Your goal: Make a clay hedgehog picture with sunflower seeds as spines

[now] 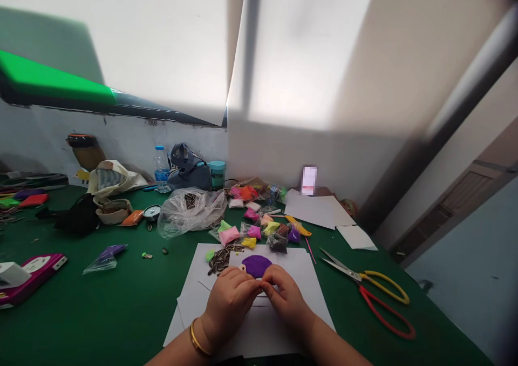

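My left hand (230, 297) and my right hand (286, 296) meet fingertip to fingertip over white paper (259, 336). Fingers of both are pinched together; anything between them is hidden or too small to name. Just beyond them lies a flat purple clay shape (256, 266), with a small pale round piece (243, 268) at its left edge. A pile of striped seeds (222, 259) rests left of it, beside a bit of green clay (210, 255). A gold bangle circles my left wrist.
Scissors (359, 277) with yellow and red handles lie open at the right. Behind the paper are bagged colored clays (229, 235) and a plastic bag (192, 212) with seeds. A bottle (162, 171) stands by the wall; a magenta case (40, 274) lies far left.
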A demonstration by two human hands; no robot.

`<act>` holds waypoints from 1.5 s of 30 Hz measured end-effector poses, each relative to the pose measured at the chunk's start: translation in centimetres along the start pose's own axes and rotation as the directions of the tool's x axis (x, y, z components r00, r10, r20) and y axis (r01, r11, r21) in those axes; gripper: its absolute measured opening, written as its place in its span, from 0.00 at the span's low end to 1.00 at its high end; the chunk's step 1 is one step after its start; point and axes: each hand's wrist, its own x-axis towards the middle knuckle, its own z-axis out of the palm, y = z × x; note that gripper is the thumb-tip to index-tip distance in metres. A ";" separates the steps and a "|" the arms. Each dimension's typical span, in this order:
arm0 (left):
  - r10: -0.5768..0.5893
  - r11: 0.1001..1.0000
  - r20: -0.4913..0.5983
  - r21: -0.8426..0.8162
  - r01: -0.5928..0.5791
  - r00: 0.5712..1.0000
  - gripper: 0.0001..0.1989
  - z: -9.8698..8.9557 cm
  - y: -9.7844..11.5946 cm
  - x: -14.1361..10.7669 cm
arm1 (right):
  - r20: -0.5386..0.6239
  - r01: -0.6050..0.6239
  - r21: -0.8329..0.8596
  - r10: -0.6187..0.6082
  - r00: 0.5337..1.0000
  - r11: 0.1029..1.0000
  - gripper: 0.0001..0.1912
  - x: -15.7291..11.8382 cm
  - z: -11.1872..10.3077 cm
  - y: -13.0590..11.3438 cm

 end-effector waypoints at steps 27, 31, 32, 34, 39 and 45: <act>-0.055 0.998 0.107 0.008 0.054 0.993 0.08 0.3 0.1 -0.1 | 0.023 0.018 -0.055 -0.017 1.000 0.998 0.11 0.1 0.0 0.2; -0.096 0.995 0.129 -0.007 0.098 0.987 0.08 0.0 0.2 -0.2 | 0.003 0.016 -0.091 -0.016 1.000 0.996 0.10 0.1 0.0 0.2; -0.107 0.994 0.140 -0.014 0.110 0.984 0.07 0.0 0.2 -0.2 | -0.009 0.008 -0.101 -0.009 1.000 0.995 0.10 0.1 0.0 0.2; -0.128 0.990 0.157 -0.030 0.135 0.979 0.06 -0.1 0.2 -0.3 | -0.041 -0.021 -0.115 0.017 0.999 0.993 0.10 0.1 -0.1 0.1; -0.181 0.979 0.158 -0.065 0.193 0.971 0.06 -0.4 0.0 -0.7 | -0.092 -0.087 -0.135 0.075 0.993 0.987 0.13 0.2 -1.1 0.0; -0.183 0.978 0.188 -0.061 0.197 0.965 0.06 -1.5 0.0 -1.3 | -0.134 -0.195 -0.165 0.174 0.976 0.967 0.11 0.4 -2.6 0.8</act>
